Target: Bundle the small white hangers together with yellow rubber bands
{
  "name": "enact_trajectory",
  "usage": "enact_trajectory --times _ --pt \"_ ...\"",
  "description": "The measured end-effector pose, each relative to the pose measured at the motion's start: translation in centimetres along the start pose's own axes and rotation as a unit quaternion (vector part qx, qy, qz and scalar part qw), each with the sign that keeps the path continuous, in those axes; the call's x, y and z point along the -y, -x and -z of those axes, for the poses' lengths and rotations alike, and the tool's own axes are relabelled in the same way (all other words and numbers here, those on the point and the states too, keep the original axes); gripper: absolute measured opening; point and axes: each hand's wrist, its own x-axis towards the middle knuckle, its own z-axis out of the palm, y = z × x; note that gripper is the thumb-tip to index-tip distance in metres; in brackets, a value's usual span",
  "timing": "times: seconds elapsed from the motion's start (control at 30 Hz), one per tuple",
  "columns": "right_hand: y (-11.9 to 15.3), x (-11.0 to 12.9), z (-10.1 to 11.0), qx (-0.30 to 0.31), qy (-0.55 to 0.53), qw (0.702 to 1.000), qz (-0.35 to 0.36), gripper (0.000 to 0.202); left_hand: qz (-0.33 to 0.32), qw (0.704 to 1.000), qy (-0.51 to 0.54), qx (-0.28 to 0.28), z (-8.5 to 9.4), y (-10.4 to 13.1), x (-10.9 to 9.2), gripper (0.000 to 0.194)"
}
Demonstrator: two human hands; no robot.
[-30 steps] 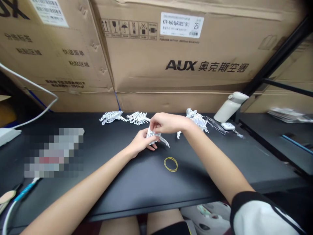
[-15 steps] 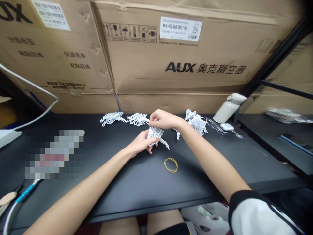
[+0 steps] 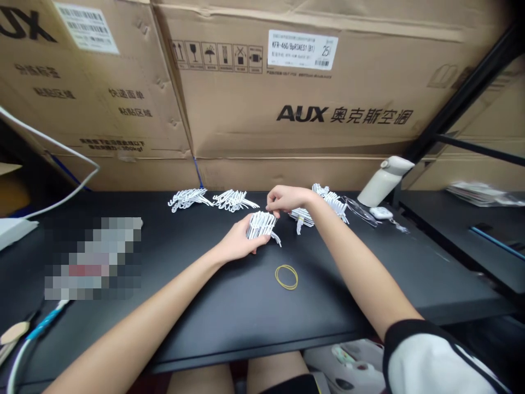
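My left hand [image 3: 240, 241] is wrapped round a bundle of thin white hooks [image 3: 261, 223], holding it just above the black table. Some bent ends stick out at the bundle's lower right. At its upper right corner my right hand [image 3: 285, 200] is closed in a pinch; what lies between the fingertips is hidden. Nearer to me lies a yellow rubber band [image 3: 286, 277], looped double. Two loose piles of similar hooks, a left one [image 3: 189, 199] and a middle one [image 3: 233, 200], lie behind my hands. More hook bundles [image 3: 335, 207] lie partly behind my right wrist.
A white bottle [image 3: 384, 180] leans at the back right, near glasses [image 3: 360, 211] and a small white case [image 3: 381, 213]. Large cardboard boxes [image 3: 295, 131] form a wall behind the table. On the left are a blurred-out flat object [image 3: 96, 257] and a white cable [image 3: 77, 148].
My right hand has moved right, from the top of the hook bundle to its upper right corner, uncovering the bundle's top and the middle pile. My left hand keeps its hold.
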Motion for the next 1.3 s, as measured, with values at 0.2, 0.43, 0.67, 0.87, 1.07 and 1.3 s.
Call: enact_trajectory --times 0.2,0.43,0.67,0.87,1.07,1.3 --pt "0.1 -0.3 0.2 -0.006 -0.014 1.0 -0.024 0.01 -0.018 0.997 0.017 -0.075 0.0 0.1 -0.1 0.045" --pt "0.0 -0.5 0.1 0.03 -0.018 0.999 -0.023 0.006 -0.012 0.99 0.095 -0.107 -0.4 0.2 -1.5 0.032" --pt "0.6 -0.3 0.6 0.036 -0.135 0.988 0.069 0.017 0.09 0.933 0.337 -0.092 0.4 0.0 -2.4 0.016" --pt "1.6 0.1 1.1 0.025 -0.139 0.988 0.067 0.024 0.137 0.895 0.411 -0.105 1.0 -0.2 -1.8 0.016" --pt "1.4 1.0 0.5 0.017 -0.122 0.988 0.087 0.028 0.144 0.891 0.423 -0.084 1.0 -0.2 -1.6 0.02" --pt "0.7 1.5 -0.2 0.014 -0.143 0.976 0.161 0.018 0.15 0.903 0.392 -0.088 0.8 -0.4 -1.2 0.022"
